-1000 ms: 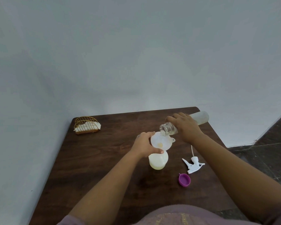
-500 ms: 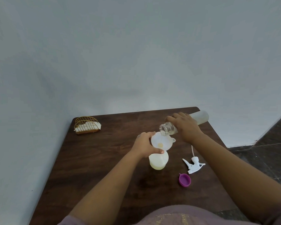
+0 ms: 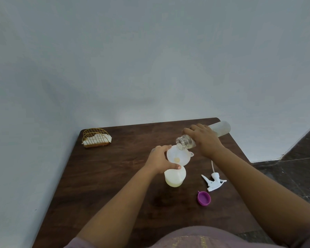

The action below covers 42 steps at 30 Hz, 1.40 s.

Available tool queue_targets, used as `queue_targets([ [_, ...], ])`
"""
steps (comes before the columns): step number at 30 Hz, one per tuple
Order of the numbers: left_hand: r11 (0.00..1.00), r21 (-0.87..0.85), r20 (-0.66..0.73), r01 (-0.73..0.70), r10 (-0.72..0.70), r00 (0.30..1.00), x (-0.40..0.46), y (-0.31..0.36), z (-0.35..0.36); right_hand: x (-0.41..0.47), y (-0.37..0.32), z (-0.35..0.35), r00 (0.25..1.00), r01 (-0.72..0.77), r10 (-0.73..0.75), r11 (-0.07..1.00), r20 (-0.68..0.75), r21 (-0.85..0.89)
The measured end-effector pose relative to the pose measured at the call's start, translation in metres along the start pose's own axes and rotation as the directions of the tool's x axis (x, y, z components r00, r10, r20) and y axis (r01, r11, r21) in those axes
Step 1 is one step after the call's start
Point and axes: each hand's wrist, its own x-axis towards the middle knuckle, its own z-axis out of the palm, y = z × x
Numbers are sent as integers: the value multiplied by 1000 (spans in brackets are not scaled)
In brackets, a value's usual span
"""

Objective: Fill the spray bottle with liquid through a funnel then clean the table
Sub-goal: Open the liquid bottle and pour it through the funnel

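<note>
A translucent spray bottle (image 3: 174, 178) with pale yellow liquid in it stands mid-table, a white funnel (image 3: 178, 156) set in its neck. My left hand (image 3: 159, 159) grips the funnel's rim from the left. My right hand (image 3: 203, 140) holds a clear refill bottle (image 3: 220, 128) tipped almost flat, its open mouth (image 3: 182, 144) over the funnel's far edge. The white spray head (image 3: 213, 181) with its dip tube lies on the table to the right. A purple cap (image 3: 204, 198) lies just in front of it.
A gold wire holder with white napkins (image 3: 96, 138) sits at the far left corner of the dark wooden table (image 3: 100, 185). A white wall stands behind and to the left. The table's right edge drops to a dark tiled floor (image 3: 293, 169).
Hardly anything moved: the refill bottle's mouth sits a touch closer over the funnel. Both hands keep their grips.
</note>
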Motion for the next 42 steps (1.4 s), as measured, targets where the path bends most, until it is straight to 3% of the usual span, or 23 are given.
queue_targets([
  [26, 1000, 23, -14, -2, 3, 1000, -1, 3, 0, -1, -1, 0, 1000, 3, -3, 1000, 11, -1],
  [34, 999, 46, -10, -5, 5, 1000, -4, 6, 0, 0, 3, 14, 998, -66, 65, 976, 11, 210],
  [42, 999, 42, -12, 3, -3, 1000, -5, 5, 0, -3, 6, 21, 983, -163, 185, 848, 7, 504],
])
